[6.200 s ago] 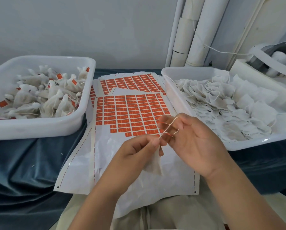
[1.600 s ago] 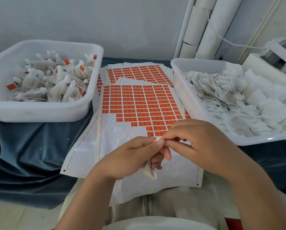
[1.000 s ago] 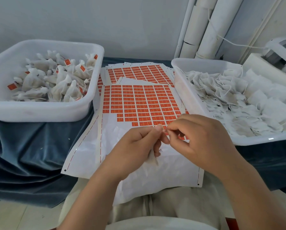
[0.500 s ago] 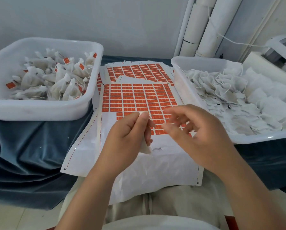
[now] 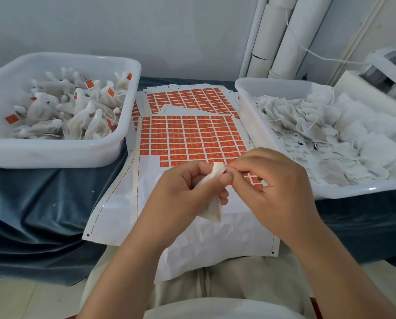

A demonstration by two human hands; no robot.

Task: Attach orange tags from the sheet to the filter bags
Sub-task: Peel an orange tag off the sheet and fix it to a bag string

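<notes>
Our left hand [image 5: 181,192] grips one filter bag [image 5: 213,210] above the tag sheet [image 5: 144,185] at the table's [image 5: 43,192] near edge. Our right hand [image 5: 277,192] pinches its top, perhaps the string. We judge the next move is to peel an orange tag [image 5: 192,135]. The left tub [image 5: 54,155] holds tagged bags [image 5: 82,116], and the right tub [image 5: 353,192] holds untagged bags [image 5: 326,139].

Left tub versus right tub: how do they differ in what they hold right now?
The left tub holds plump bags cinched at the neck; the right tub holds limp flat bags lying loose. Orange tags show among the left tub's bags; none show in the right tub. Both are white plastic tubs on the blue cloth, flanking the tag sheet.
</notes>
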